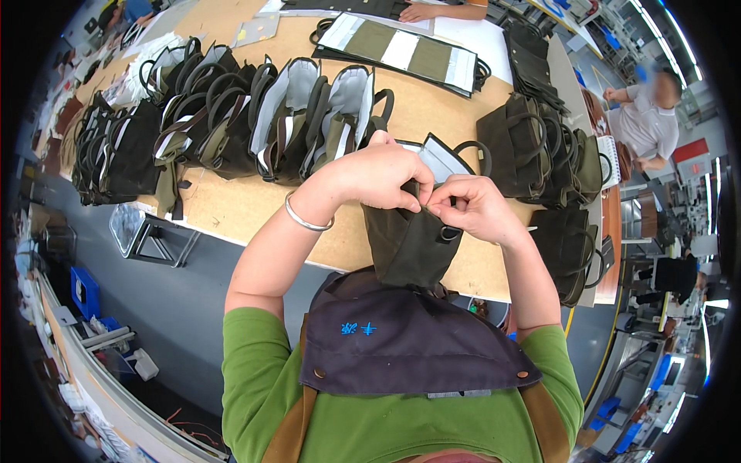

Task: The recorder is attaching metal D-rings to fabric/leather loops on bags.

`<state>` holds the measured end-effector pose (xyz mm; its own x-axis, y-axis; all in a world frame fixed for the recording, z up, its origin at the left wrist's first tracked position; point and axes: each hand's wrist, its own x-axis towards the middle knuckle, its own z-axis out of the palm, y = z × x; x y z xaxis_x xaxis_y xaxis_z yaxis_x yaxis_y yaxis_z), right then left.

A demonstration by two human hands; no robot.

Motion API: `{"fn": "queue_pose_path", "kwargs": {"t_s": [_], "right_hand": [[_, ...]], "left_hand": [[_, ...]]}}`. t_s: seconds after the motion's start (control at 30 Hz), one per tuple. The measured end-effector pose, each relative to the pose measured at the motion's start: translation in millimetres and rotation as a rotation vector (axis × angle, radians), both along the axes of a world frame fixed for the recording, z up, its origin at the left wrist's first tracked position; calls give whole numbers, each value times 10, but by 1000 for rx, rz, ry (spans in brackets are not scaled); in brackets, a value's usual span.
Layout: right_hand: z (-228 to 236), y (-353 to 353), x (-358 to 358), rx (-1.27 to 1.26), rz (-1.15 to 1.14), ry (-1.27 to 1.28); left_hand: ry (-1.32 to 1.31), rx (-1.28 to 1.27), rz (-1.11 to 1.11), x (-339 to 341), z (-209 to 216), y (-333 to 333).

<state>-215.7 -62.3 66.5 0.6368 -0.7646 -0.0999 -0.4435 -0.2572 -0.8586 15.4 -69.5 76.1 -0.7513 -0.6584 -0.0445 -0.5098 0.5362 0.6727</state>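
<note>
A dark olive tote bag (407, 243) stands at the near edge of the worktable, against my apron. Its pale grey lining (438, 158) shows at the open top, and a dark handle loops up at the right. My left hand (386, 176), a silver bangle on its wrist, pinches the bag's upper edge. Right beside it, the fingertips of my right hand (475, 207) grip the same edge. The two hands nearly meet there, above a small dark ring (449, 233) on the bag's side. Whatever small part lies between the fingertips is hidden.
Several finished-looking bags (285, 116) stand in a row on the left of the tan table (212, 202). More dark bags (521, 147) crowd the right side. Flat bag panels (397, 50) lie at the back, near another person's hand (421, 11). A person (648, 116) is at the far right.
</note>
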Motion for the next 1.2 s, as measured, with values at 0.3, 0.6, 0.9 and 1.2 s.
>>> {"fn": "queue_pose_path", "kwargs": {"t_s": [0.3, 0.6, 0.9, 1.2], "right_hand": [[73, 41, 31, -53, 13, 46], [258, 129, -192, -461, 86, 268], [182, 9, -263, -353, 182, 206], [395, -157, -141, -105, 262, 363]], "left_hand": [[-14, -12, -57, -68, -34, -66], [47, -399, 145, 88, -88, 139], [267, -348, 194, -215, -173, 455], [307, -119, 114, -61, -165, 391]]}}
